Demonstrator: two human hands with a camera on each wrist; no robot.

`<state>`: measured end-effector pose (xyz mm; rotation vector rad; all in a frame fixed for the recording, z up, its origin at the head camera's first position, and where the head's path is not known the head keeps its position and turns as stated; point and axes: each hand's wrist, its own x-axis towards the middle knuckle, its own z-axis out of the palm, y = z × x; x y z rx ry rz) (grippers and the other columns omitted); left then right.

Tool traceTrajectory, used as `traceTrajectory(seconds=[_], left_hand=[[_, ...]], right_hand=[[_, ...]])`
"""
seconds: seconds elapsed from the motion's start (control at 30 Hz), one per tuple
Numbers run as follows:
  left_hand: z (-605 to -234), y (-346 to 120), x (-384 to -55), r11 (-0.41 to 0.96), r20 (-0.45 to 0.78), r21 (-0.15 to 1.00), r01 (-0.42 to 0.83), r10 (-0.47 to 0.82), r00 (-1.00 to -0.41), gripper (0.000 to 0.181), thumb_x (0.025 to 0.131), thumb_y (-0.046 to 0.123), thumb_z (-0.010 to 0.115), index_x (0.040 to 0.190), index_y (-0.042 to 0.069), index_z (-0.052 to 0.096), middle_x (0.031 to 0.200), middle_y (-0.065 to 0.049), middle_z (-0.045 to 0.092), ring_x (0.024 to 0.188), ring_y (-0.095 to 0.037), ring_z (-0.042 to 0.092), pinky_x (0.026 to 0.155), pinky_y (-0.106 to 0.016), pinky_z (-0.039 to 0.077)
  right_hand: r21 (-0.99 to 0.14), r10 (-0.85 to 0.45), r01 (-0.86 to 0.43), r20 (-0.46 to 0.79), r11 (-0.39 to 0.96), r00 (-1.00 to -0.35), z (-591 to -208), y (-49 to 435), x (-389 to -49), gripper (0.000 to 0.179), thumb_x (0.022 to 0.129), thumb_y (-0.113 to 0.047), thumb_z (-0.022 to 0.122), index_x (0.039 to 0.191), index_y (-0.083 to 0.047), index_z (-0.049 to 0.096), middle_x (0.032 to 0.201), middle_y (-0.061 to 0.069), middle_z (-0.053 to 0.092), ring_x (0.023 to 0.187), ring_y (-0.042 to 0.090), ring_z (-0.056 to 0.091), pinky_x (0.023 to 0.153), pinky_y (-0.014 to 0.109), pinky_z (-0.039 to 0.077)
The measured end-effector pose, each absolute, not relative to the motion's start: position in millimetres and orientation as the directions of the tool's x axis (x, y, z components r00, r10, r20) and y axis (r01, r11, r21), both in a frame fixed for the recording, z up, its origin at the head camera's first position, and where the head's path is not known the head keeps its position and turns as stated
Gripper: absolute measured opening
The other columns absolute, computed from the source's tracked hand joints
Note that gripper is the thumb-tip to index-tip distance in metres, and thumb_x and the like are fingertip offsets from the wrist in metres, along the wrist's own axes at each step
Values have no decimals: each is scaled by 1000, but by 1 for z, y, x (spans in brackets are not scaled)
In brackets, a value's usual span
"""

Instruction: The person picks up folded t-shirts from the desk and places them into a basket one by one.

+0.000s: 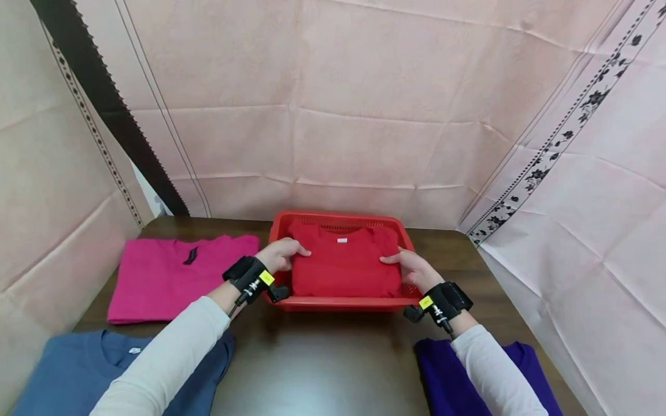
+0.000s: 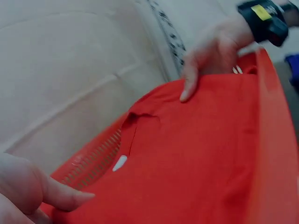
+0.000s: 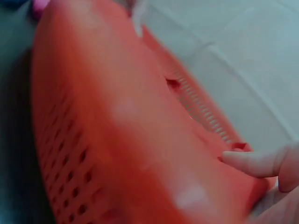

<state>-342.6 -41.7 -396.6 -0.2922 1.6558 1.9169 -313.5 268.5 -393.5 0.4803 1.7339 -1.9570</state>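
Observation:
A folded red T-shirt (image 1: pixel 346 268) with a small white neck label lies inside the red plastic basket (image 1: pixel 340 303), which has perforated walls. My left hand (image 1: pixel 281 255) grips the shirt's left side, thumb on top and the other fingers hidden at its edge. On the opposite side my right hand (image 1: pixel 414 270) holds the shirt in the same way. In the left wrist view, the right thumb presses the red fabric (image 2: pixel 187 140) near the basket wall. The right wrist view is blurred, with the basket's outer side (image 3: pixel 70 154) filling much of it.
A folded pink shirt (image 1: pixel 156 277) lies on the brown table (image 1: pixel 312 358) left of the basket. A folded blue shirt (image 1: pixel 78 370) is at the near left, under my left forearm. At the near right sits a folded purple shirt (image 1: pixel 447 370). Pale cloth (image 1: pixel 354 144) hangs behind the table.

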Motion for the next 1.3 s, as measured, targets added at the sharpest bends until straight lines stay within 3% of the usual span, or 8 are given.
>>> traceTrajectory(seconds=[0.17,0.3,0.4,0.53,0.67,0.87,1.17,1.3], left_hand=[[-402,-33,-339,69,-507,861,-505,203,-837,33,84,-6,49,115,-1,39,109,-12,46,94,-25,51,89,-38,47],[-398,-33,-334,293,-436,882,-370,206,-876,56,86,-3,47,136,-5,24,131,-19,33,112,-31,38,99,-42,39],[-391,-32,-323,545,-292,827,-139,205,-934,75,87,7,54,144,-8,8,145,-27,16,124,-37,28,105,-48,34],[-384,-23,-307,817,-90,525,239,333,-939,76,82,19,66,142,-5,26,147,-31,19,131,-44,22,109,-55,27],[-389,-19,-297,866,-225,265,424,483,-846,76,78,19,72,143,11,35,148,-26,25,132,-41,23,107,-53,31],[-406,-20,-284,889,-482,183,420,453,-750,66,90,14,54,148,24,23,153,-22,17,134,-40,19,104,-53,35],[-415,-22,-287,888,-484,209,410,458,-745,64,92,13,50,149,26,22,153,-22,14,135,-41,16,106,-55,31],[-408,-23,-302,848,-369,210,487,530,-764,60,85,18,64,140,16,42,143,-18,41,127,-33,36,101,-46,40]], right_hand=[[-868,-85,495,-497,47,-864,-399,265,-312,84,86,-5,57,151,-20,6,144,15,31,121,32,39,105,50,35],[-861,-102,232,-308,453,-946,-396,260,-307,84,85,-7,59,150,-15,8,151,18,20,128,35,26,109,56,26],[-623,-231,-115,-108,774,-967,-396,255,-299,73,83,-9,63,146,-14,28,148,19,28,131,34,27,103,55,36],[-348,-461,-414,-63,841,-885,-398,251,-289,68,80,-15,68,141,-24,40,152,16,24,136,36,20,87,46,52],[-359,-480,-368,-304,858,-823,-400,250,-283,70,82,-23,66,142,-38,34,156,13,12,136,37,16,89,47,49],[-302,-326,-189,-512,934,-794,-407,248,-270,55,92,-27,51,141,-44,32,156,15,9,134,41,20,103,63,28],[-280,-334,-216,-499,936,-800,-416,243,-274,60,89,-20,56,141,-41,35,156,15,12,132,39,25,98,59,37],[-297,-402,-313,-314,902,-860,-411,243,-287,57,83,-15,64,135,-31,49,139,14,46,108,29,50,84,43,48]])
